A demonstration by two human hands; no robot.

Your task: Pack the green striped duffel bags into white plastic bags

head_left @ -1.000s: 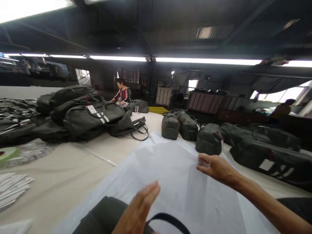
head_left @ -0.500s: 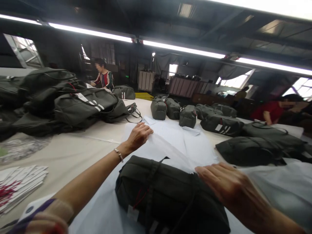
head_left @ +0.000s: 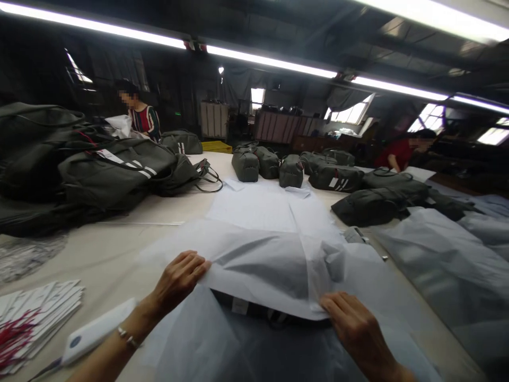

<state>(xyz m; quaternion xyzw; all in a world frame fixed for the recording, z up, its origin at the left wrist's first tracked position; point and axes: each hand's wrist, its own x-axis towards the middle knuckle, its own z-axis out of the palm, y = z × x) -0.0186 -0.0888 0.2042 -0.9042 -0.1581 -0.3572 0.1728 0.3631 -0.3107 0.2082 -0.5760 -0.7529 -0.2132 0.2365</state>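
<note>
Left hand (head_left: pixel 183 273), right hand (head_left: pixel 353 318) grip white sheet (head_left: pixel 262 260) over, seemingly, dark bag (head_left: pixel 257 311), mostly covered; card stack (head_left: pixel 45 310), white device (head_left: pixel 99 330) at left; other bags (head_left: pixel 338 176) line table (head_left: pixel 119 254) beyond

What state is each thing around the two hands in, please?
Left hand: gripping the white sheet's near edge
Right hand: gripping that edge farther right
White sheet: creased, draped over a bag
Draped bag: mostly covered, near side partly showing
Card tags: fanned out, with red strings
White device: lying down; on or off, cannot tell
Bag pile: heaped, overlapping
</note>
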